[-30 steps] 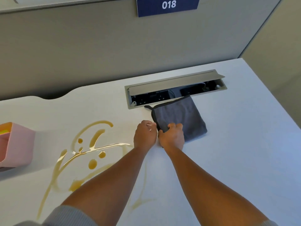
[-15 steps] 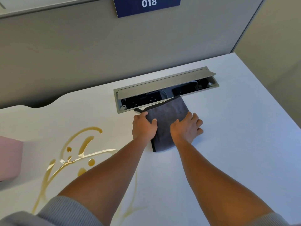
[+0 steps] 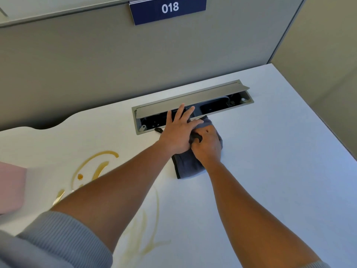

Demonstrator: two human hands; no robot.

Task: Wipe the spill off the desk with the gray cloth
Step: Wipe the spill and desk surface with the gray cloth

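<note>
The gray cloth (image 3: pixel 188 165) lies folded on the white desk (image 3: pixel 270 171), just in front of the open cable tray. My right hand (image 3: pixel 207 147) is curled over the cloth and grips a bunched fold of it. My left hand (image 3: pixel 178 132) lies flat with fingers spread across the cloth's far left part, its fingertips reaching over the tray's edge. An amber liquid spill (image 3: pixel 96 167) streaks the desk to the left, partly hidden by my left forearm, with fainter smears (image 3: pixel 148 238) nearer me.
A recessed metal cable tray (image 3: pixel 193 102) with its lid up sits behind the cloth. A pink box (image 3: pixel 10 188) stands at the left edge. A gray partition with a blue "018" plate (image 3: pixel 168 8) backs the desk; the desk's edge runs along the right.
Both hands moved from the cloth's near edge up onto it. The cloth has been folded narrower. My right hand has now closed on a fold while my left presses flat.
</note>
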